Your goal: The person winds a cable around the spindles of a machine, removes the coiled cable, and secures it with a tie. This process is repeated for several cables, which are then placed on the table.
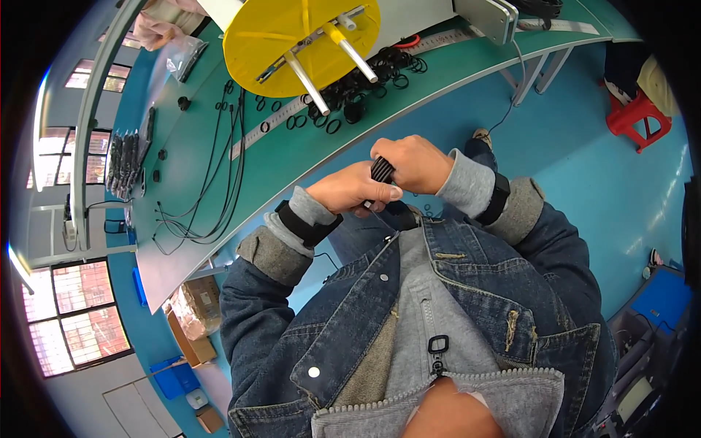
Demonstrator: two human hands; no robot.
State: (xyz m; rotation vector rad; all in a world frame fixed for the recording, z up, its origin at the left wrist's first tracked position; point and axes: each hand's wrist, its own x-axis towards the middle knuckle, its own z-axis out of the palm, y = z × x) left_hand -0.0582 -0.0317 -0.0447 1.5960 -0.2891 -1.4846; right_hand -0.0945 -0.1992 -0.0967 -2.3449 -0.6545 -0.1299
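Off the near edge of the green table (292, 152), in front of the denim jacket (467, 270), held between left hand (350, 187) and right hand (418, 160): a black ribbed bundle (381, 171). Lies just right of the one and just left of the other, touching both alike, with its long axis slanting from near left to far right. Clamped at the near end by left thumb and fingers, gripped at the far end by curled right fingers. Looks short and dark, with parallel ridges like cords laid side by side, partly covered by the hands.
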